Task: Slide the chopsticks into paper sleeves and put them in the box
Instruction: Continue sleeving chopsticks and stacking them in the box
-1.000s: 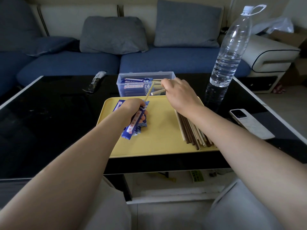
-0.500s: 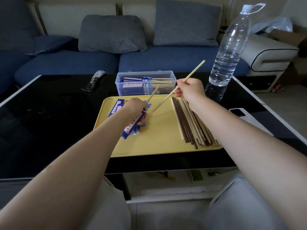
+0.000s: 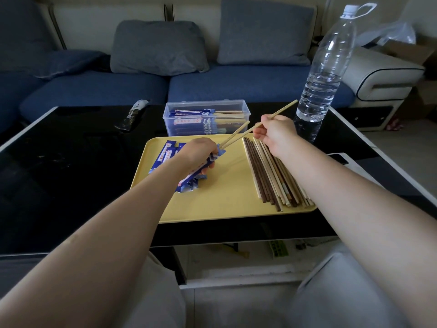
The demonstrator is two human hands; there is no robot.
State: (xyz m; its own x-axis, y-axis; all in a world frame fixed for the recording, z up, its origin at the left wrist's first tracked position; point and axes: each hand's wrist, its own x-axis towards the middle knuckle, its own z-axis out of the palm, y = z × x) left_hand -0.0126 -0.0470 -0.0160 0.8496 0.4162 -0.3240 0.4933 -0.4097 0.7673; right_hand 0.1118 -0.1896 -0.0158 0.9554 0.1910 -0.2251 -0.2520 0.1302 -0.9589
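My left hand [image 3: 197, 155] grips a blue paper sleeve [image 3: 201, 167] over the yellow tray [image 3: 220, 204]; one light chopstick [image 3: 235, 134] sticks out of the sleeve's mouth. My right hand [image 3: 275, 132] pinches a second light chopstick [image 3: 282, 108], whose tip reaches the sleeve's opening. More blue sleeves [image 3: 165, 155] lie under my left hand. A row of dark and light chopsticks [image 3: 272, 176] lies on the tray's right side. The clear plastic box [image 3: 205, 119] behind the tray holds several sleeved pairs.
A tall water bottle [image 3: 326, 67] stands right of the box. A phone [image 3: 340, 157] lies at the right edge of the black table [image 3: 71, 174]. A small wrapped packet [image 3: 133, 113] lies at the back left. A blue sofa stands beyond.
My right hand left the box, picked a light chopstick from the row and brought its tip down to the mouth of the sleeve in my left hand.
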